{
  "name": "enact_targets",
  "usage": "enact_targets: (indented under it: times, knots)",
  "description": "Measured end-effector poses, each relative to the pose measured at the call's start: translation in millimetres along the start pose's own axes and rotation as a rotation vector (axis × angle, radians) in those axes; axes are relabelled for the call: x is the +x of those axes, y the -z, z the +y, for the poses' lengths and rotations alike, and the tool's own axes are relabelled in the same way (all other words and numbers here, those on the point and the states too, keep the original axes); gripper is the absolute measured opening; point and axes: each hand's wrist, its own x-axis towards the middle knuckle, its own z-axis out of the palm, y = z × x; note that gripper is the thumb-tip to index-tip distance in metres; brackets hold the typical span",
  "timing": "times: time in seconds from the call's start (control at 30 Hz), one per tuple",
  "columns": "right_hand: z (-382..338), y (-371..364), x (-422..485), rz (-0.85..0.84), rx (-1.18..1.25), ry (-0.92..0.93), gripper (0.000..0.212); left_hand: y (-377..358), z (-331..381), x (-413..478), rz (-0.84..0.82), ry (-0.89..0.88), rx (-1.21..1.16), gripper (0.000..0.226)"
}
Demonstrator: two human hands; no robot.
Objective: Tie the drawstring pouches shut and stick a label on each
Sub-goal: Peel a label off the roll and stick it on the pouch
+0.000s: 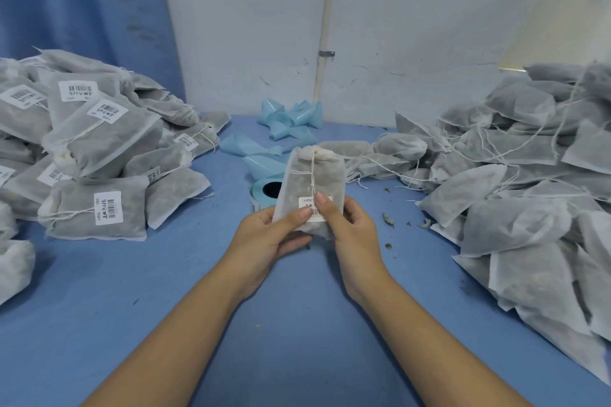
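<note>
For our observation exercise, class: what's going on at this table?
A person holds a pouch with the left hand and right hand, both thumbs pressing a label onto it. Its drawstring is pulled tight. A pile of labelled pouches sits on the left, an unlabelled pile on the right, and a label roll lies behind the pouch.
</note>
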Motion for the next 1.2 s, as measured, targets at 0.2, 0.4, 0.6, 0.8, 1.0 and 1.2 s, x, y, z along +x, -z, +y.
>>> enact_targets:
  times: [0.2, 0.4, 0.6, 0.8, 1.0, 1.2]
  knots:
    - [0, 1, 2, 0.003, 0.050, -0.001, 0.022, 3, 1, 2, 0.009, 0.031, -0.063, 0.036]
    - [0, 3, 4, 0.037, 0.075, 0.000, 0.019, -4, 2, -1, 0.058, -0.046, 0.287, 0.028]
    - [0, 4, 8, 0.072, 0.031, -0.054, 0.021, -9, 43, 7, 0.144, -0.246, -0.266, 0.007]
    - [3, 5, 8, 0.068, 0.004, -0.067, 0.010, 15, 65, 7, 0.085, -0.361, -0.371, 0.070]
    - [4, 8, 12, 0.093, 0.066, -0.090, 0.017, 2, 44, 2, 0.104, -0.162, 0.002, 0.021]
    - [-7, 19, 38, 0.206, 0.029, -0.066, 0.035, -14, 36, 6, 0.108, -0.100, 0.103, 0.024]
